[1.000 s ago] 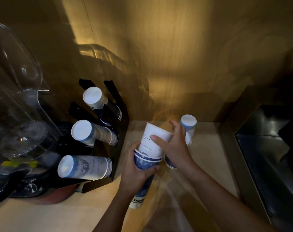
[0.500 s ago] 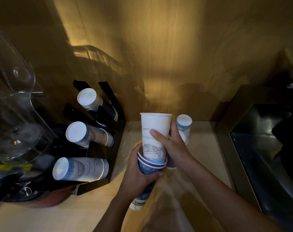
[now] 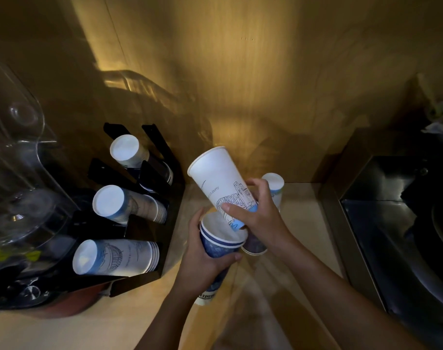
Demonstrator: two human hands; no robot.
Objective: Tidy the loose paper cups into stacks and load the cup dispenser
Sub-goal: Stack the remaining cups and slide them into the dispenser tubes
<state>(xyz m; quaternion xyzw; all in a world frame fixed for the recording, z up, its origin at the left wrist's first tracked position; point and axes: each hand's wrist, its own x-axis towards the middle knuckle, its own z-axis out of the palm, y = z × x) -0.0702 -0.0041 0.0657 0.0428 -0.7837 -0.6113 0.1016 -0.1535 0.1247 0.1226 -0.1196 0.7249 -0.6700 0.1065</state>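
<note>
My left hand (image 3: 205, 263) grips a dark blue stack of paper cups (image 3: 219, 246), mouth up, over the counter. My right hand (image 3: 258, 218) holds a tall white cup (image 3: 217, 183) with a bridge drawing, tilted left, its blue base just at the stack's mouth. Behind my right hand stand another stack (image 3: 274, 188) of upturned cups and a dark cup (image 3: 253, 245). The black cup dispenser (image 3: 144, 231) at left carries three rows of lying cups: top (image 3: 129, 152), middle (image 3: 121, 205), bottom (image 3: 111, 257).
A clear plastic container (image 3: 15, 157) fills the far left. A dark metal sink or appliance (image 3: 397, 223) borders the counter on the right. A wooden wall (image 3: 240, 84) closes the back. Light wood counter (image 3: 303, 223) lies between dispenser and sink.
The white cup has come up out of the blue stack and now tilts to the left; a second ago it sat deeper in the stack, then stood upright.
</note>
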